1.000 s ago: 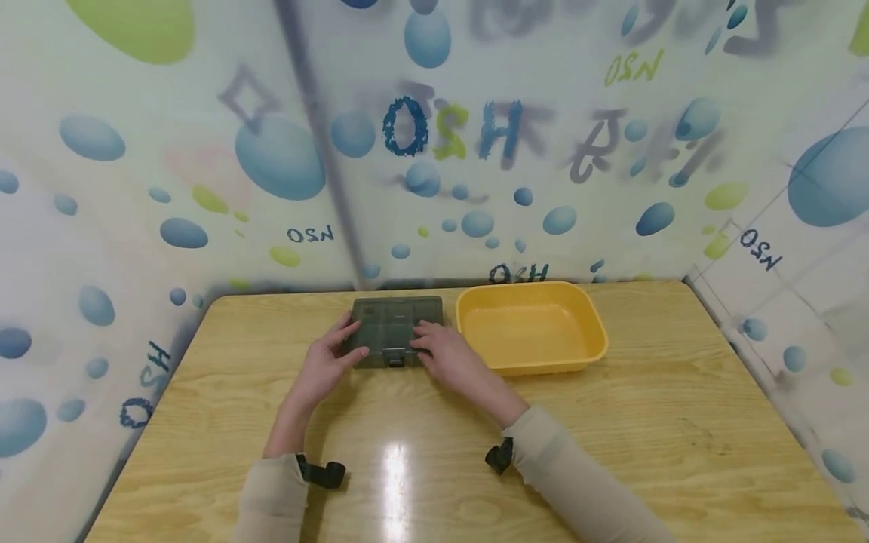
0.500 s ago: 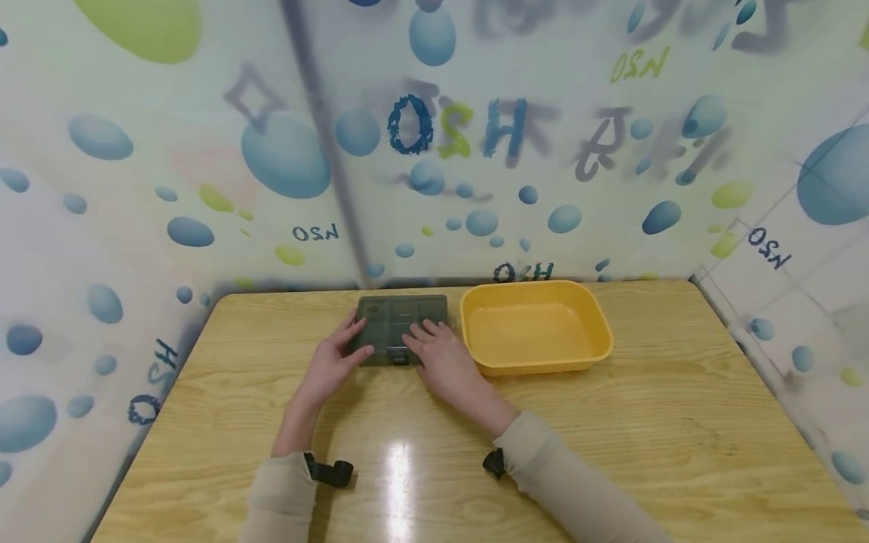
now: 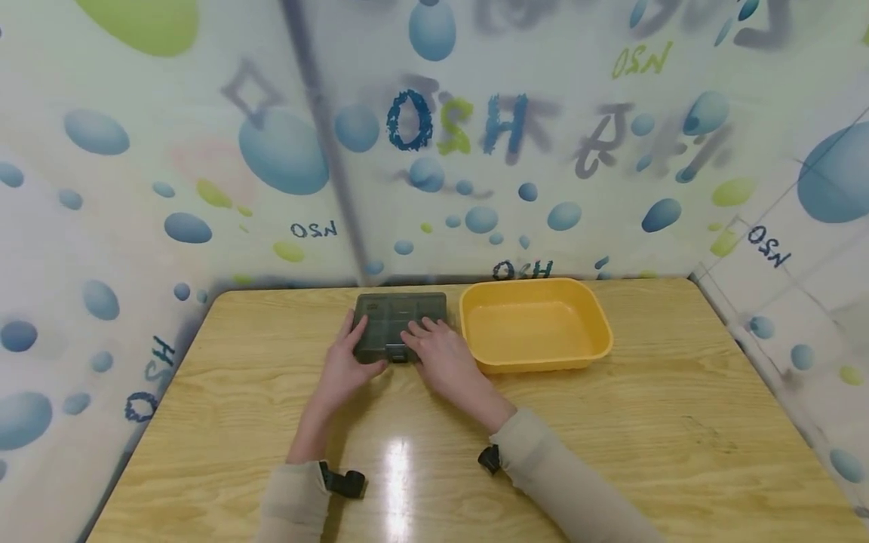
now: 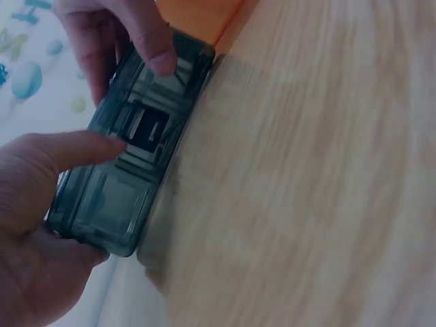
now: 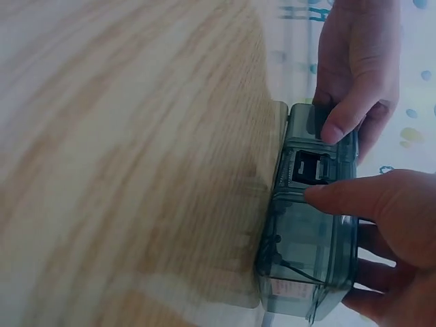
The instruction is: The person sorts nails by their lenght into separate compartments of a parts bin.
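Observation:
A dark green see-through compartment box point(image 3: 390, 320) lies on the table with its lid down and its black latch point(image 5: 310, 167) facing the person. My left hand point(image 3: 342, 369) grips the left end, fingers over the side and edge, thumb along the front near the latch. Across the right part of the lid lie the fingers of my right hand point(image 3: 448, 366), while its thumb presses the front face beside the latch in the right wrist view. Small dark things point(image 5: 271, 251) show through the box wall, too blurred to name.
A yellow plastic tray point(image 3: 536, 362) stands close to the right of the box. Behind both, the wooden table point(image 3: 645, 422) meets a patterned wall point(image 3: 475, 188). Each wrist carries a small black camera point(image 3: 348, 483).
My left thumb has moved from the box's left side to the front by the latch, and that hand has shifted right. My right fingers have slid a little left over the lid.

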The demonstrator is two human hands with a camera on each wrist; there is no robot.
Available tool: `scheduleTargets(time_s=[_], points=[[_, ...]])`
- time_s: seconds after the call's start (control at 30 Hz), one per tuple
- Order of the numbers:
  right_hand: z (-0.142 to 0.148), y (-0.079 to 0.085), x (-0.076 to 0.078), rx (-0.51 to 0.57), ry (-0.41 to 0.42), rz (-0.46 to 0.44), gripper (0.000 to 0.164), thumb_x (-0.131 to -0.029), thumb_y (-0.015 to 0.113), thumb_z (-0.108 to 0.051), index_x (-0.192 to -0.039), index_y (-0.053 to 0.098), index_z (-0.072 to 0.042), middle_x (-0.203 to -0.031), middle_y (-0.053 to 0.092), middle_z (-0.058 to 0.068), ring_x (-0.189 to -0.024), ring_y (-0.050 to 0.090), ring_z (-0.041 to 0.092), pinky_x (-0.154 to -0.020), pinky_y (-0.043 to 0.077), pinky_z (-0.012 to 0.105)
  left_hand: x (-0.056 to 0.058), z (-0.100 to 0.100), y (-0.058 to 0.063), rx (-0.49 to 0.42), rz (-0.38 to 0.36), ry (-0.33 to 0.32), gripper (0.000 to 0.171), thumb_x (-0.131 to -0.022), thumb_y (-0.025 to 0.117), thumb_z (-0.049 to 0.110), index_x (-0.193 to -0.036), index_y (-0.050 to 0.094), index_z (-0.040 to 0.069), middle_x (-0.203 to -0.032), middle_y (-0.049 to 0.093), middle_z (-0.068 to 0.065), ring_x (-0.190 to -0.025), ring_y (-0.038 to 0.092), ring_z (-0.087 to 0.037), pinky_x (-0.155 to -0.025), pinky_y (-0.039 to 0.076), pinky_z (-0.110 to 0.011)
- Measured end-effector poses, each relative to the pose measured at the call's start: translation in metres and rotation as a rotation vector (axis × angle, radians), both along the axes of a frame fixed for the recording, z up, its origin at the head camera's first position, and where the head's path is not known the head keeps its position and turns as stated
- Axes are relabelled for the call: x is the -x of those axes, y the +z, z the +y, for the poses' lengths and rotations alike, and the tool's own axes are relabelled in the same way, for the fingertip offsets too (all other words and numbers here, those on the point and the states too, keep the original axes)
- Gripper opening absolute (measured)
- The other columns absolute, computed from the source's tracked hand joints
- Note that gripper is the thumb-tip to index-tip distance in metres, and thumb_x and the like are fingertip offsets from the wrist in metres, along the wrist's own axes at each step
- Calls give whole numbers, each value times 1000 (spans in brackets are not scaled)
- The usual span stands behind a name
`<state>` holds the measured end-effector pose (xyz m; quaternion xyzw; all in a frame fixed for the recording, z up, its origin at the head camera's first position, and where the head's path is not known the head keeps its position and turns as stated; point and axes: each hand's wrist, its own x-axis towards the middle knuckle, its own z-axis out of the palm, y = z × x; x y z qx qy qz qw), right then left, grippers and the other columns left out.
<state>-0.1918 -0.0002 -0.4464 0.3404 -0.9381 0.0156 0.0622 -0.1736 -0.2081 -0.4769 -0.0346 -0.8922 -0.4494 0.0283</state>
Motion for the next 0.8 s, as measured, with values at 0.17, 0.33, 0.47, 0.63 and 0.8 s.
scheduleTargets(time_s=[0.17, 0.33, 0.47, 0.63, 0.8], points=[[2, -1, -1, 10, 8, 13, 52, -92, 80, -26, -141, 65, -18, -147, 58, 4, -134, 55, 26, -112, 42, 42, -2, 9, -5, -14, -4, 64, 94, -79, 85, 0, -157, 32, -5, -165, 14, -30, -146, 21, -55, -116, 28, -62], [3, -1, -1, 17, 15, 13, 53, -91, 80, -25, -142, 64, -18, -147, 58, 5, -135, 54, 26, -112, 41, 41, -3, 15, -6, 6, 26, 98, 94, -78, 84, -4, -157, 32, -6, -163, 18, -33, -143, 25, -58, -113, 30, -63], [3, -1, -1, 11, 20, 21, 52, -92, 79, -24, -141, 64, -17, -146, 58, 5, -134, 55, 26, -112, 42, 42, -2, 19, -7, 53, 33, 133, 96, -77, 85, -4, -157, 32, -6, -160, 21, -36, -139, 30, -60, -111, 33, -64], [2, -2, 0, 2, 20, 33, 50, -93, 79, -24, -141, 65, -18, -146, 59, 5, -133, 56, 26, -111, 43, 41, -2, 26, -6, 88, 9, 180, 99, -76, 85, -3, -158, 31, -4, -158, 23, -39, -137, 33, -61, -110, 36, -64], [2, -2, 2, -13, 18, 23, 52, -93, 79, -26, -142, 64, -18, -146, 58, 4, -134, 56, 26, -111, 43, 41, -2, 29, -5, 93, -8, 192, 98, -77, 85, -3, -159, 31, -3, -156, 25, -40, -136, 34, -62, -109, 36, -64]])
